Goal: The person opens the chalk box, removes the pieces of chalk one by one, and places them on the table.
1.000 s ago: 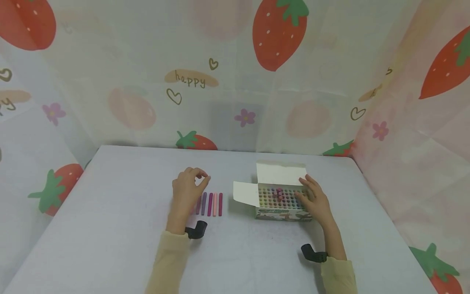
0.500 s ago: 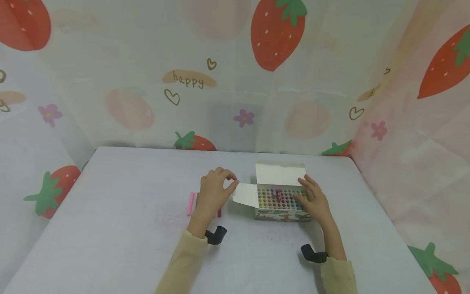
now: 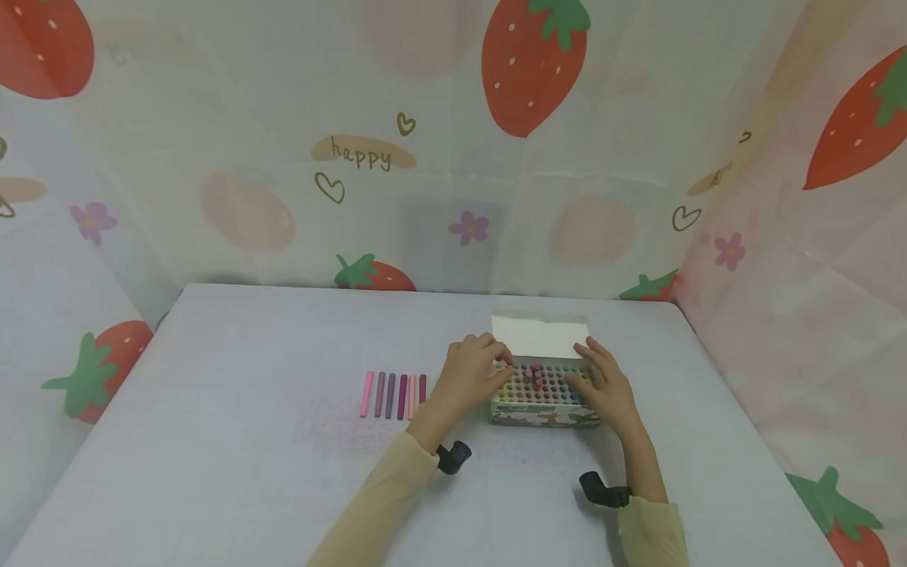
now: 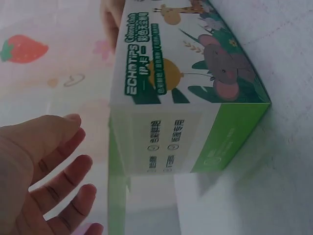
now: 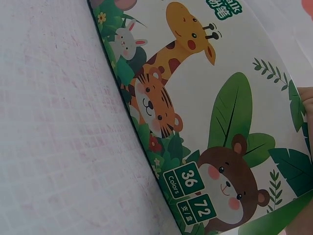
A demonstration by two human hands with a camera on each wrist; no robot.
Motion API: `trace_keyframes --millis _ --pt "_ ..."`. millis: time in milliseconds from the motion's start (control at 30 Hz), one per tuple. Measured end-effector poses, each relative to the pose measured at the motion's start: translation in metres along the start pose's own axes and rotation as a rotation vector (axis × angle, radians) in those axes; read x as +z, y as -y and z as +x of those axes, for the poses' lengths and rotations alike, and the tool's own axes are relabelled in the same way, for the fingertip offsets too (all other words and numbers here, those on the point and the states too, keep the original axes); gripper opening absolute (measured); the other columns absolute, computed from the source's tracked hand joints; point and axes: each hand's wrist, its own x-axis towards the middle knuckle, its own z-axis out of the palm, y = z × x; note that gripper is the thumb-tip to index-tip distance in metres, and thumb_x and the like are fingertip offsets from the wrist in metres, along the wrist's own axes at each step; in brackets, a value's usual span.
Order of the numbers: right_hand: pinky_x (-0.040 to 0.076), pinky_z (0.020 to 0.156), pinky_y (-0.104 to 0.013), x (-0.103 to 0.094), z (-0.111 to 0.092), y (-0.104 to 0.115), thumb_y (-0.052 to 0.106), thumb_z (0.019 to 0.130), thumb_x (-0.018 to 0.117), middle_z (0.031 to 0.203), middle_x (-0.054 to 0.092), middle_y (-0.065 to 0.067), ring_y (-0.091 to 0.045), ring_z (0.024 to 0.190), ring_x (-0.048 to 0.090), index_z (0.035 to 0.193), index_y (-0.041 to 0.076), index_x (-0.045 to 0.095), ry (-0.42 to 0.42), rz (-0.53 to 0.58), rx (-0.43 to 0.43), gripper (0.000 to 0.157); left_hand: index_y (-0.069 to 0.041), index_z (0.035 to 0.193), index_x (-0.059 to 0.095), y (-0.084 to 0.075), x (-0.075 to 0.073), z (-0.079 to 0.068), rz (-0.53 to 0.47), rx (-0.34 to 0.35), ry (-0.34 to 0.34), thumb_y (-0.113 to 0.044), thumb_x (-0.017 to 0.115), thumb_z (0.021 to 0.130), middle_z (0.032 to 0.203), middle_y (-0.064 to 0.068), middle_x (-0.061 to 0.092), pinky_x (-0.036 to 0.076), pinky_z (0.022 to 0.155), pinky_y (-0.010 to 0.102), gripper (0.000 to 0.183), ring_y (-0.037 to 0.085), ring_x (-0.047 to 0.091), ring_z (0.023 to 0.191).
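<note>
An open chalk box (image 3: 546, 416) printed with cartoon animals stands on the table, packed with upright colored chalks. A few pink and reddish chalks (image 3: 536, 378) lie on top of the rows. My left hand (image 3: 471, 374) hovers over the box's left end, fingers loosely bent, and hides its side flap in the head view. In the left wrist view no object shows between those fingers (image 4: 63, 191). At the right end, my right hand (image 3: 605, 390) rests on the box with its fingers spread, fingertips by the back flap (image 3: 540, 335) and thumb over the chalks.
Left of the box, several pink, purple and dark red chalk sticks (image 3: 391, 396) lie side by side on the white table (image 3: 212, 441). Faint chalk dust marks the surface near them. A strawberry-print backdrop (image 3: 368, 228) rises behind and at both sides.
My left hand has travelled right, from above the row of chalk sticks to the box's left end, uncovering most of the row. The right hand stays on the box.
</note>
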Motion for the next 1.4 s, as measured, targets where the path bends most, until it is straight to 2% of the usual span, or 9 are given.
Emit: trace_keyframes --millis 233,467,667,867,1200,1400 --pt "0.018 0.104 -0.062 0.001 0.0 0.0 0.031 0.086 0.066 0.152 0.024 -0.008 -0.036 0.138 0.02 0.136 0.014 0.045 -0.01 -0.002 -0.004 0.057 -0.025 0.096 0.064 -0.007 0.012 0.016 0.111 0.067 0.073 -0.033 0.06 0.09 0.098 -0.008 0.057 0.041 0.085 0.038 0.01 0.013 0.05 0.09" --pt "0.019 0.104 -0.062 0.001 0.0 0.0 0.031 0.085 0.066 0.152 0.025 -0.008 -0.036 0.138 0.021 0.135 0.015 0.046 -0.015 0.018 0.004 0.056 -0.029 0.101 0.064 -0.014 0.02 0.03 0.211 0.127 0.114 -0.032 0.055 0.093 0.106 -0.009 0.056 0.041 0.089 0.038 0.012 0.014 0.05 0.098" --pt "0.019 0.104 -0.062 0.002 0.0 -0.003 0.032 0.085 0.066 0.152 0.024 -0.008 -0.036 0.138 0.021 0.135 0.016 0.046 -0.015 0.015 0.005 0.056 -0.033 0.105 0.064 -0.019 0.021 0.035 0.268 0.16 0.184 -0.029 0.052 0.095 0.111 -0.008 0.054 0.039 0.093 0.038 0.016 0.013 0.048 0.102" --pt "0.019 0.104 -0.062 0.001 0.001 -0.003 0.034 0.084 0.067 0.152 0.024 -0.008 -0.036 0.138 0.021 0.135 0.016 0.046 -0.02 0.004 0.001 0.058 -0.034 0.107 0.063 -0.019 0.024 0.037 0.286 0.156 0.244 -0.03 0.049 0.096 0.115 -0.008 0.052 0.037 0.093 0.037 0.018 0.013 0.045 0.105" --pt "0.019 0.104 -0.062 0.001 0.001 0.001 0.029 0.083 0.07 0.152 0.023 -0.009 -0.036 0.139 0.02 0.135 0.015 0.047 -0.012 0.011 0.01 0.059 -0.033 0.104 0.062 -0.018 0.029 0.038 0.316 0.157 0.233 -0.031 0.048 0.096 0.114 -0.009 0.052 0.036 0.095 0.037 0.017 0.013 0.045 0.104" --pt "0.019 0.104 -0.062 0.0 0.001 0.002 0.029 0.083 0.07 0.152 0.023 -0.009 -0.036 0.139 0.019 0.135 0.016 0.046 -0.007 0.015 0.02 0.059 -0.031 0.108 0.06 -0.017 0.032 0.037 0.329 0.169 0.217 -0.031 0.046 0.097 0.113 -0.01 0.053 0.038 0.094 0.037 0.018 0.013 0.047 0.103"
